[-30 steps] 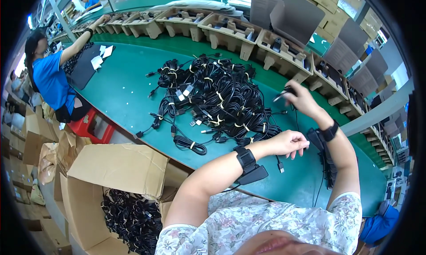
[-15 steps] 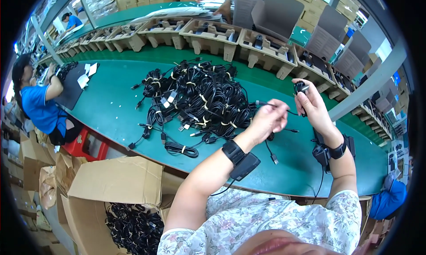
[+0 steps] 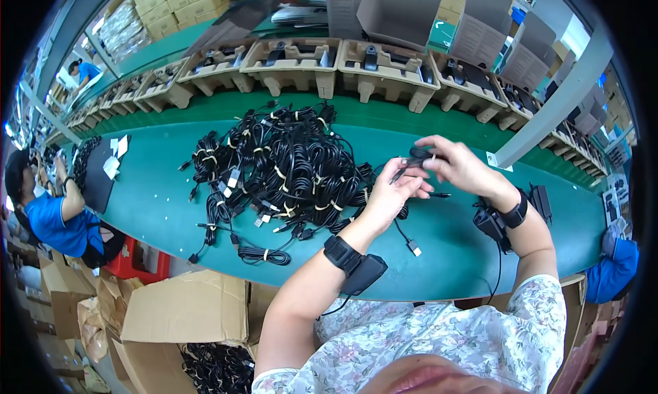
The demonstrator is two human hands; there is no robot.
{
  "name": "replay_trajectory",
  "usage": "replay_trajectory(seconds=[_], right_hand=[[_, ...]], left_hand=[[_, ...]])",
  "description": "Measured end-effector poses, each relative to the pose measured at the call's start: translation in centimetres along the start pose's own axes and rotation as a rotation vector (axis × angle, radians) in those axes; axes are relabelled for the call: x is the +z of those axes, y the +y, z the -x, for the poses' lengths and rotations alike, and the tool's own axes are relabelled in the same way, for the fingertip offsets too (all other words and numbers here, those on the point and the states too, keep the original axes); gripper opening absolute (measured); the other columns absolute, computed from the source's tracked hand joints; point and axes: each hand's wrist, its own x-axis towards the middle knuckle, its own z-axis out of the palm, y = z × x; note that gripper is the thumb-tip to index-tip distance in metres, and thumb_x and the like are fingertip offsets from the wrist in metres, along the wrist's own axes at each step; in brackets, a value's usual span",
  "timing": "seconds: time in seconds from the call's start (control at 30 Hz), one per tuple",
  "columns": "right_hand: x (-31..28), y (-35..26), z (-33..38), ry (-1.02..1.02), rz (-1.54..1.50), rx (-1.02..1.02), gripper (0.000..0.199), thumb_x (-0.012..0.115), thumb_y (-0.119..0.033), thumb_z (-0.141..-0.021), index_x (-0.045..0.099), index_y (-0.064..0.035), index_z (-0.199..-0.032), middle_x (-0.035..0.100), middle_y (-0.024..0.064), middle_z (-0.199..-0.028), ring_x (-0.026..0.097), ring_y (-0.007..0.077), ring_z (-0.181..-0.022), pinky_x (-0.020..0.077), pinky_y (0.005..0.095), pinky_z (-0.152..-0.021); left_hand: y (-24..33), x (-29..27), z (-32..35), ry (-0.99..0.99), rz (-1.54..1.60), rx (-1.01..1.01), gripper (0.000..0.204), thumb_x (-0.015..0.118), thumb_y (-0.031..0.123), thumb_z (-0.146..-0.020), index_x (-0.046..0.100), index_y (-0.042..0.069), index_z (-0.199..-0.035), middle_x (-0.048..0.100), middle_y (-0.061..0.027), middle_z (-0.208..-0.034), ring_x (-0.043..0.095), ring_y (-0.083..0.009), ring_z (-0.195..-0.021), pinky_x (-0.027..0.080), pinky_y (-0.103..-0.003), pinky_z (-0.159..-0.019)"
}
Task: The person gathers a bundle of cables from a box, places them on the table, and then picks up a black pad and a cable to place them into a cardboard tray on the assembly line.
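A coiled black cable (image 3: 417, 154) is pinched between the thumb and fingers of my right hand (image 3: 460, 166), above the green table. My left hand (image 3: 396, 192) meets it from the left, its fingers closed on a dark part of the same cable. Just left of my hands lies a large heap of black cables (image 3: 295, 161), many bundled with pale ties. Below my left hand, a loose cable end with a USB plug (image 3: 414, 249) rests on the table. Another dark plug (image 3: 441, 195) shows beneath my right hand.
Moulded cardboard trays (image 3: 291, 64) holding black devices line the far side of the green table (image 3: 164, 188). A metal post (image 3: 558, 96) rises at right. Black box-like devices (image 3: 490, 223) lie by my right forearm. An open carton (image 3: 185, 308) of cables stands below left. A co-worker (image 3: 55, 212) sits far left.
My hands have come together: the right moved left and lower with the coil, and the left met it. The view shifted slightly. Across the table, a person's arm moved a dark grey sheet-like thing.
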Motion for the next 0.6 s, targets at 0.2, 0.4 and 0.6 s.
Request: replay_trajectory(seconds=[0.2, 0.4, 0.6], right_hand=[[-8.8, 5.3, -5.7, 0.818, 0.411, -0.369, 0.03, 0.058, -0.005, -0.082, 0.059, -0.0057, -0.111, 0.062, 0.0127, -0.09, 0.058, 0.0215, -0.077, 0.0469, 0.0314, -0.07], [-15.5, 9.5, -12.5, 1.0, 0.772, -0.195, 0.031, 0.058, -0.003, -0.079, 0.06, -0.0071, -0.11, 0.058, 0.0151, -0.088, 0.059, 0.0308, -0.085, 0.048, 0.0367, -0.072], [-16.0, 11.3, -16.8, 0.685, 0.914, -0.092, 0.023, 0.054, -0.005, -0.081, 0.059, -0.0032, -0.103, 0.059, 0.0185, -0.09, 0.06, 0.0366, -0.088, 0.049, 0.0403, -0.074]], left_hand=[[0.4, -0.1, -0.3, 0.016, -0.155, -0.003, 0.033, 0.054, 0.008, -0.088, 0.039, 0.001, -0.117, 0.052, -0.0129, -0.103, 0.059, -0.0174, -0.082, 0.05, -0.027, -0.072], [0.1, -0.5, -0.3, 0.006, -0.155, -0.014, 0.032, 0.053, 0.007, -0.088, 0.039, 0.001, -0.117, 0.053, -0.0127, -0.101, 0.059, -0.0169, -0.082, 0.05, -0.027, -0.072], [-0.1, -0.8, -0.5, 0.015, -0.13, -0.024, 0.032, 0.053, 0.007, -0.089, 0.04, 0.001, -0.117, 0.054, -0.0124, -0.102, 0.059, -0.0174, -0.082, 0.05, -0.027, -0.072]])
